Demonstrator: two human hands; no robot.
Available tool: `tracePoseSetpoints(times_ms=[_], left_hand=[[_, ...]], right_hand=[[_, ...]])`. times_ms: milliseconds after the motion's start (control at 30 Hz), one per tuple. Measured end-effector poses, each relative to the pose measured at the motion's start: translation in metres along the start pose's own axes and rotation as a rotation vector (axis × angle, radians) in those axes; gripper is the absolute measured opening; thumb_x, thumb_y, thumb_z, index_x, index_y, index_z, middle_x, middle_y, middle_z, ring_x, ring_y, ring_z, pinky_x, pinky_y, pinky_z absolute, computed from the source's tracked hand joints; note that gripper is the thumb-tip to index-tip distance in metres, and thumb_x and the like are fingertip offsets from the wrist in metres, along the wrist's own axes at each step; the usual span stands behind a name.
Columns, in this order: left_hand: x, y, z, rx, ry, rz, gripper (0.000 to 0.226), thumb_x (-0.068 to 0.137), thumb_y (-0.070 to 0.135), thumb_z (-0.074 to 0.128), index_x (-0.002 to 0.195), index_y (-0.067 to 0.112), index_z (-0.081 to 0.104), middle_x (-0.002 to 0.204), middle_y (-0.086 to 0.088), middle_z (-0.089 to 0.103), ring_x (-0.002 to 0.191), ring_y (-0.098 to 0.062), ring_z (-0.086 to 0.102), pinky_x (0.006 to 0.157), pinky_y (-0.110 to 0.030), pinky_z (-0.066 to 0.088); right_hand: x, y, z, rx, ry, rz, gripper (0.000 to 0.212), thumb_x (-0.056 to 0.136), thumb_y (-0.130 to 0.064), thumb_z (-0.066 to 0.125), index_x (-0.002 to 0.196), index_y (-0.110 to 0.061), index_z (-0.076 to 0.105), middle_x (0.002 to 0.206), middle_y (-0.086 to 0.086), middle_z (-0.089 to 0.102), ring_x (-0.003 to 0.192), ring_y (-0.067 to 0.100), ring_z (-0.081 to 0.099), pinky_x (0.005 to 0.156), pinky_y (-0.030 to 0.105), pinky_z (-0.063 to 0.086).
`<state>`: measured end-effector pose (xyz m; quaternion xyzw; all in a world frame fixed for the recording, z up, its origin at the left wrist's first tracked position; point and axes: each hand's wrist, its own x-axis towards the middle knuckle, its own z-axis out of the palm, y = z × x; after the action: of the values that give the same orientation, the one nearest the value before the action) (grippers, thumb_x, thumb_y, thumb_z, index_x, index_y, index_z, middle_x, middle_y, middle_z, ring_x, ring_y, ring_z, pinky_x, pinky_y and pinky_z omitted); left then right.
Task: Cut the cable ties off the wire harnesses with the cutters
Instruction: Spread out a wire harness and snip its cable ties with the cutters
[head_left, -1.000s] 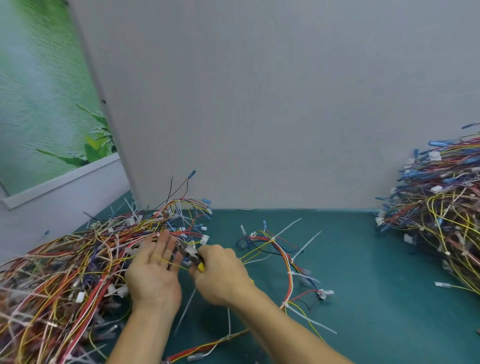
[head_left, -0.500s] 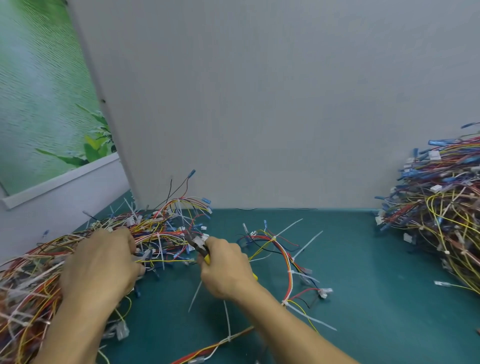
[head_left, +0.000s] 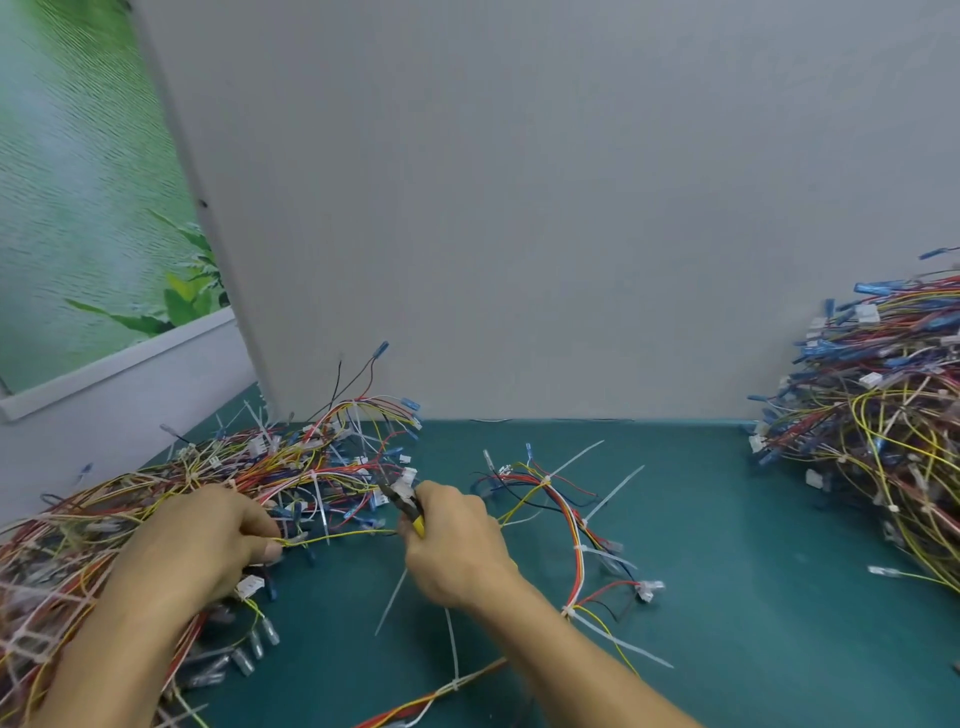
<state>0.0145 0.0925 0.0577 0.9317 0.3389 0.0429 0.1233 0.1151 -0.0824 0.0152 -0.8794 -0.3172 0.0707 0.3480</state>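
While left hand (head_left: 202, 540) pinches yellow wire (head_left: 337, 536) between thumb and curled fingers, right hand (head_left: 457, 551) grips cutters (head_left: 408, 506), fingers wrapped round yellow handles; blade state indeterminate. Cutter nose points 11 o'clock, toward harness pile (head_left: 156, 493). Loose harness (head_left: 571, 519) lies at 3 o'clock of right hand on teal table (head_left: 727, 571). Second pile (head_left: 883, 415) at 2 o'clock, well apart.

No text, label or number can be read on anything here.

Left hand (head_left: 202, 545) pinching yellow wire (head_left: 343, 535), right hand (head_left: 460, 553) gripping cutters (head_left: 411, 512); teal table (head_left: 753, 597)
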Motion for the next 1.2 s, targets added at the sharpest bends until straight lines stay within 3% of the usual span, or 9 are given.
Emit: tracePoseSetpoints(times_ms=[133,267,367,600,733,833,933,1133,1200], left_hand=[[0.004,-0.002,0.003,0.004,-0.007,0.055,0.012,0.091,0.027,0.063,0.081,0.033,0.068,0.087,0.01,0.067,0.077,-0.009,0.062,0.058,-0.02,0.046],[0.006,-0.002,0.009,-0.136,0.004,0.013,0.022,0.097,0.018,0.05,0.08,0.022,0.062,0.08,0.01,0.068,0.076,-0.017,0.059,0.082,-0.037,0.048],[0.004,0.0,0.012,-0.3,0.05,-0.003,0.017,0.093,0.008,0.056,0.078,0.013,0.063,0.076,0.001,0.068,0.071,-0.019,0.056,0.062,-0.029,0.038],[0.004,0.004,0.013,-0.512,0.114,-0.149,0.008,0.083,0.011,0.072,0.076,0.012,0.069,0.089,-0.007,0.065,0.079,-0.026,0.058,0.052,-0.028,0.043],[0.002,0.008,0.01,-0.611,0.12,-0.18,0.005,0.078,0.005,0.071,0.074,0.006,0.07,0.089,-0.013,0.067,0.08,-0.026,0.056,0.062,-0.03,0.04],[-0.002,0.012,0.007,-0.678,0.117,-0.224,0.002,0.076,0.004,0.07,0.076,0.005,0.069,0.086,-0.017,0.064,0.078,-0.035,0.058,0.059,-0.042,0.054],[-0.002,0.011,0.005,-0.737,0.093,-0.236,0.011,0.076,0.0,0.067,0.082,0.008,0.068,0.089,-0.014,0.067,0.088,-0.035,0.06,0.082,-0.055,0.052],[0.001,0.008,0.006,-0.825,0.075,-0.254,0.025,0.074,-0.005,0.063,0.077,0.018,0.073,0.086,-0.009,0.07,0.09,-0.028,0.06,0.08,-0.041,0.045],[0.002,0.006,0.006,-0.819,0.061,-0.234,0.025,0.074,-0.005,0.062,0.077,0.017,0.073,0.087,-0.007,0.071,0.09,-0.026,0.061,0.088,-0.043,0.043]], right_hand=[[0.0,0.0,0.0,-0.007,0.004,-0.004,0.01,0.096,-0.025,0.048,0.09,-0.018,0.045,0.103,0.013,0.063,0.097,0.039,0.053,0.086,0.044,0.042],[-0.001,0.0,0.002,-0.004,0.004,-0.016,0.009,0.095,-0.024,0.049,0.09,-0.017,0.046,0.102,0.013,0.063,0.097,0.039,0.053,0.083,0.042,0.041],[-0.002,0.0,0.001,-0.007,0.002,-0.025,0.009,0.095,-0.025,0.049,0.091,-0.017,0.047,0.103,0.013,0.063,0.098,0.04,0.053,0.083,0.043,0.041],[-0.009,0.003,0.003,-0.052,-0.029,-0.03,0.01,0.095,-0.022,0.05,0.088,-0.019,0.043,0.102,0.012,0.062,0.096,0.038,0.051,0.078,0.041,0.034],[-0.013,0.003,0.005,-0.098,-0.05,-0.062,0.009,0.094,-0.019,0.051,0.089,-0.019,0.044,0.103,0.013,0.061,0.099,0.039,0.05,0.08,0.042,0.032],[-0.015,0.0,0.005,-0.16,-0.038,-0.102,0.01,0.091,-0.016,0.052,0.088,-0.018,0.043,0.104,0.013,0.061,0.1,0.04,0.05,0.078,0.043,0.03],[-0.017,-0.001,0.004,-0.222,-0.011,-0.161,0.012,0.089,-0.013,0.053,0.089,-0.017,0.042,0.105,0.014,0.059,0.1,0.039,0.051,0.079,0.044,0.03],[-0.02,-0.001,0.003,-0.3,0.016,-0.238,0.012,0.088,-0.011,0.055,0.094,-0.015,0.045,0.106,0.013,0.057,0.098,0.037,0.048,0.075,0.042,0.024],[-0.022,-0.002,0.001,-0.332,0.036,-0.273,0.016,0.087,-0.01,0.056,0.093,-0.015,0.043,0.104,0.013,0.055,0.097,0.036,0.047,0.075,0.041,0.023]])
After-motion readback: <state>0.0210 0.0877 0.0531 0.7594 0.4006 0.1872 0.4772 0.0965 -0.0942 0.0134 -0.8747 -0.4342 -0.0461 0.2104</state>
